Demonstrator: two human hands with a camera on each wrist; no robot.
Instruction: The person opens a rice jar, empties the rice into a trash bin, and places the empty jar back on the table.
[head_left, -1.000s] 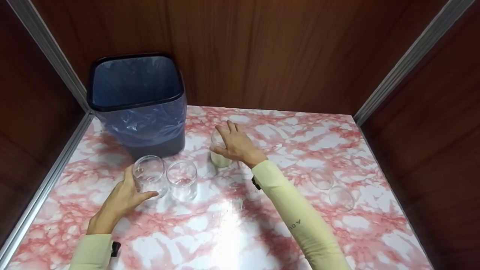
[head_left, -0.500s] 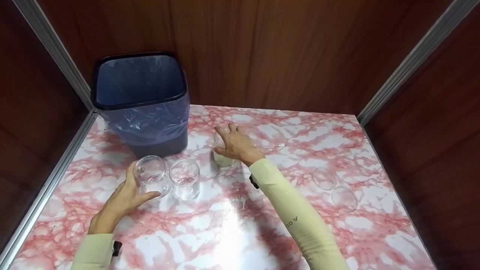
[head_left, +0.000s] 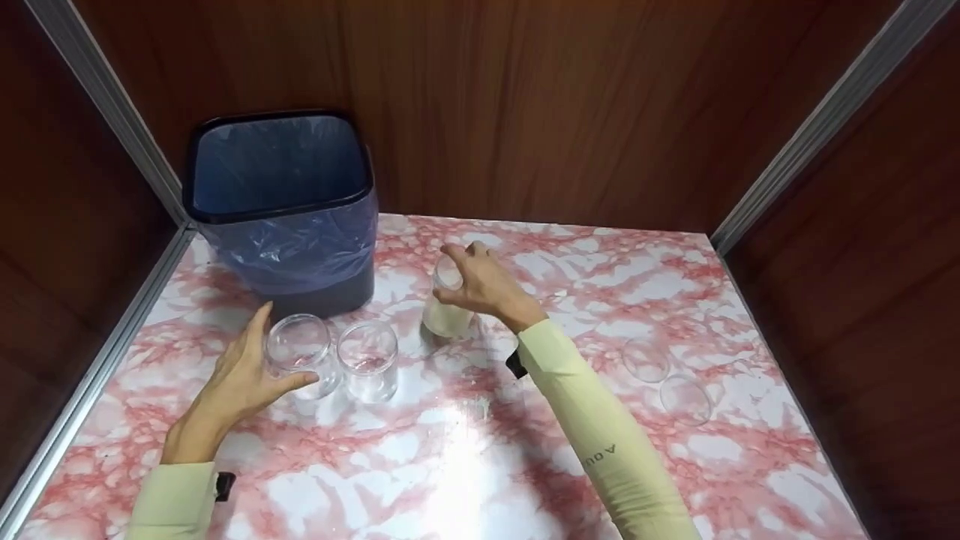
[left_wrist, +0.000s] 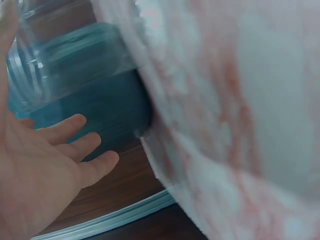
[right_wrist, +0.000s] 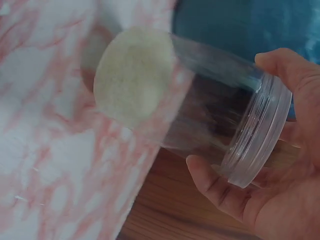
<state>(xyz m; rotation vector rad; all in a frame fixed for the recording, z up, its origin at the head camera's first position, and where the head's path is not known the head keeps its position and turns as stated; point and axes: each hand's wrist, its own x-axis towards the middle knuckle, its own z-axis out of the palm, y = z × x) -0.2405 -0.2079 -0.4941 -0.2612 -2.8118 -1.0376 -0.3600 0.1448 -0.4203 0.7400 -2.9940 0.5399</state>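
My right hand (head_left: pixel 487 283) grips the top of a clear jar (head_left: pixel 448 313) with a pale layer in its bottom. In the right wrist view, the thumb and fingers curl about the ridged top end of this clear jar (right_wrist: pixel 200 100), and the pale layer (right_wrist: pixel 134 77) shows at the far end. My left hand (head_left: pixel 240 375) stands beside another clear jar (head_left: pixel 300 352), thumb and fingers spread to either side of it. Close to its right is a similar clear jar (head_left: pixel 367 364). The left wrist view shows straight fingers (left_wrist: pixel 75 145) below a jar's ridged end (left_wrist: pixel 30 70).
A dark bin (head_left: pixel 315 296) lined with a bluish bag stands at the back left, just behind the jars. Two thin clear discs (head_left: pixel 645 360) lie on the marbled red-and-white table (head_left: pixel 360 480) at the right. Brown wood-look walls (head_left: pixel 525 112) enclose the back and sides.
My right hand's fingers have drawn in from spread to curled about the pale-filled jar's top, and that jar now leans. The left fingers have straightened and loosened from their jar.
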